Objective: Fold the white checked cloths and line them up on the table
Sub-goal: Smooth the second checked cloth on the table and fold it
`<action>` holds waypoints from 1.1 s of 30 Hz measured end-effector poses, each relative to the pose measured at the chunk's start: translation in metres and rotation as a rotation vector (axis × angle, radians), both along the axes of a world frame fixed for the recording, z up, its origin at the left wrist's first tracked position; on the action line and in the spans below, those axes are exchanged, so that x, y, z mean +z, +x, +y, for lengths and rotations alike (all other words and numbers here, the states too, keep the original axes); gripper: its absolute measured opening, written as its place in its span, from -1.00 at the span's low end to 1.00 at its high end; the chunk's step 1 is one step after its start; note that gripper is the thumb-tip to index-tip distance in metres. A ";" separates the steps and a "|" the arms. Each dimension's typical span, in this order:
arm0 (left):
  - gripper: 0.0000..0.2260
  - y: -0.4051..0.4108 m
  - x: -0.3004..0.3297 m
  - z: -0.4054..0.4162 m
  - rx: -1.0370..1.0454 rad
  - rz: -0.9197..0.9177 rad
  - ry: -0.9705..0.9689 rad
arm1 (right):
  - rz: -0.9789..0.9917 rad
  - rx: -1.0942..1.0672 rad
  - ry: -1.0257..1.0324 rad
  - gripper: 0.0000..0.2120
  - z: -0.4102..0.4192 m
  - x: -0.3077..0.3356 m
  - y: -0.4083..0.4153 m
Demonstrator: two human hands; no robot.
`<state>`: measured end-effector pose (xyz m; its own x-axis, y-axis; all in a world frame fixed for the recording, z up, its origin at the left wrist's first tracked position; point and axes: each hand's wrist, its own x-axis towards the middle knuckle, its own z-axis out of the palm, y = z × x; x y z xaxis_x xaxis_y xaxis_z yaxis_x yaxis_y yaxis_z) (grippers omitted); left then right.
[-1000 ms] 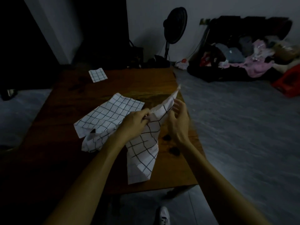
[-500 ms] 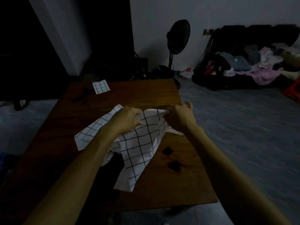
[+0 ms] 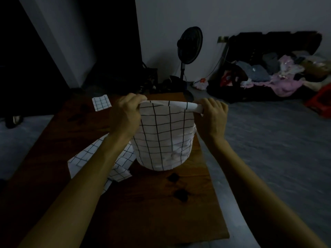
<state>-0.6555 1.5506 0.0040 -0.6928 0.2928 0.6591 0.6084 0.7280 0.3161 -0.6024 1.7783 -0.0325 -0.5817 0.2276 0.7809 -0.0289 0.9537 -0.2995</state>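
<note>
Black standing fan (image 3: 189,45) by wall, heap of clothes (image 3: 279,77) on floor

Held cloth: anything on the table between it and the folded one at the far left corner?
Nothing visible. The held cloth hangs from both hands; bare table runs to the folded cloth. The unfolded cloth lies nearer, to the left.
</note>
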 end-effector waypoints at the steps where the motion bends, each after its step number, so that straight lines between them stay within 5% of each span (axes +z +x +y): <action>1: -0.79 0.003 -0.004 -0.004 0.003 0.012 -0.003 | 0.000 -0.002 0.000 -0.83 0.000 -0.004 0.005; 11: -0.77 0.062 -0.059 -0.052 -0.101 -0.088 -0.116 | -0.114 -0.088 0.038 -0.87 -0.025 -0.060 0.097; 33: -0.78 0.171 -0.163 -0.130 -0.126 -0.719 -0.486 | -0.894 0.024 -0.049 -0.94 -0.103 -0.160 0.237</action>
